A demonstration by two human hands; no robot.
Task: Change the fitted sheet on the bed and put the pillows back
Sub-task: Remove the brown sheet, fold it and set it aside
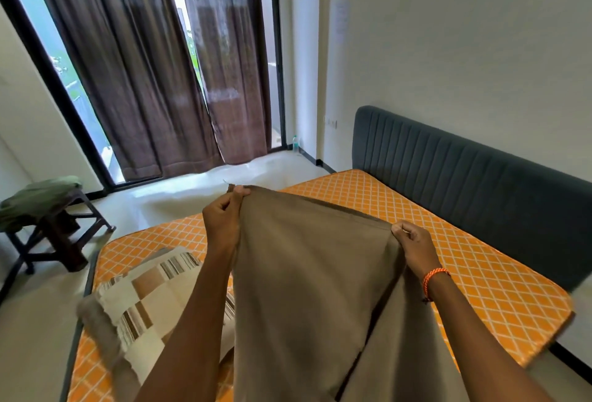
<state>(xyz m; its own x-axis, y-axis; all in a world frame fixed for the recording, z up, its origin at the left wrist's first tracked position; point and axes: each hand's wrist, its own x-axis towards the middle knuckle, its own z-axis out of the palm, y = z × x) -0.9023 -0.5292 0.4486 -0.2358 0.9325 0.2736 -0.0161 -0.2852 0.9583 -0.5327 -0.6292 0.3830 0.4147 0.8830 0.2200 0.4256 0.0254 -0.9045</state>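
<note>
Here, left hand and right hand, apart, each pinch the brown sheet's top edge above the bare orange mattress.

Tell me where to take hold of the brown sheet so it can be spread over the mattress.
Hold the brown sheet along its top hem, as the left hand and right hand do now, fingers pinching from above, one near each end. The hem is taut between them and the cloth hangs free below, so it should open over the bare orange mattress toward the headboard.
</note>
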